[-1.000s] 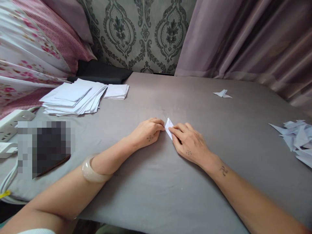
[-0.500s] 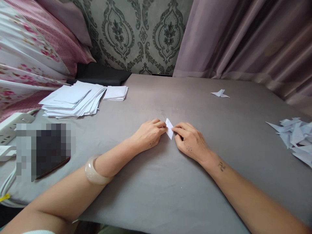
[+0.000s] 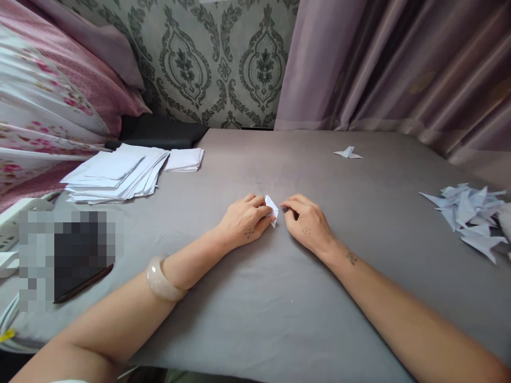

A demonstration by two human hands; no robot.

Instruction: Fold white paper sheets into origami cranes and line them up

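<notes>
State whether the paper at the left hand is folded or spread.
Folded: the paper at the left hand is a small, pointed shape with slanted edges.

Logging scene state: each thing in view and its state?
Small white paper: folded, partly covered
Left hand: fingers closed on that paper
Right hand: fingers curled, just off that paper
Winged paper fold: lying apart
Folded paper heap: loosely jumbled
Large paper stack: edges fanned unevenly
Small paper stack: roughly aligned
Power strip: on/off unclear
Curtain: hanging in folds

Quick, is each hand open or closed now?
Left hand: closed on folded white paper.
Right hand: loosely curled beside it, apparently empty; can't tell if shut.
</notes>
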